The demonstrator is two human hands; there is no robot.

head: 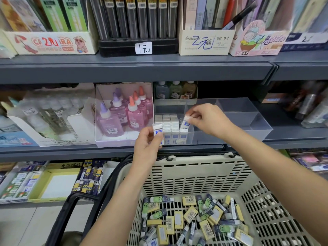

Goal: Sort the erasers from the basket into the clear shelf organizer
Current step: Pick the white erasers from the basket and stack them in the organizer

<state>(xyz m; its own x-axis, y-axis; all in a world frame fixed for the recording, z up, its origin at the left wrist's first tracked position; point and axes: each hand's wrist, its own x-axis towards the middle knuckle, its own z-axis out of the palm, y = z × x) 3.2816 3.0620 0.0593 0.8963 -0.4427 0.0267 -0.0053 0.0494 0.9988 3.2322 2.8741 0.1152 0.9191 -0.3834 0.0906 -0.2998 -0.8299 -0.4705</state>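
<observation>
Eraser (158,130) in left hand (147,147), second eraser (184,123) in right hand (209,121)

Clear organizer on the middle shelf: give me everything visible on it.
The clear organizer is a transparent, rigid-looking plastic tray on the grey shelf, right of a glue bottle box. Clear partitions split it into compartments. The left one holds white erasers with blue sleeves, upright in rows; the right ones show nothing inside. The right hand pinches a tilted eraser at the rows' right edge. The left hand holds another eraser at its front left corner.
</observation>
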